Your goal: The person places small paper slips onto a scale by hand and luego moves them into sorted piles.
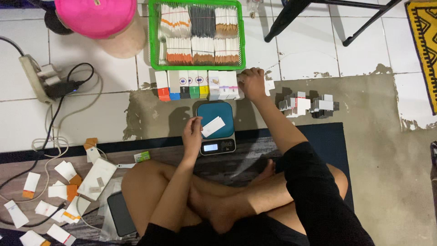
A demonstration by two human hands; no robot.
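Crossed bare legs point(236, 196) of the seated person fill the near edge of the view, so that the work falls within easy reach just beyond the knees. Directly beyond them stands a small digital scale point(215, 127) with a teal platform, taken here as the landmark. On its platform lies a white paper slip point(213, 126), tilted. The left hand point(192, 132) hovers at the scale's left edge; its fingertips are pinched loosely together near the slip's left end, but contact cannot be confirmed. The slip thus lies just right of this grip, resting on the platform rather than lifted.

The right hand point(251, 83) reaches beyond and right of the scale to a row of small cartons point(196, 84) with coloured ends, lined up side by side on the floor; its fingers are closed over the rightmost white carton, apparently grasping it. Behind the row, farther from the scale, a green plastic basket point(196, 65) holds bundled slips in rows. Loose slips point(50, 200) lie scattered well left of the scale, and folded white pieces point(307, 105) stand to its right.
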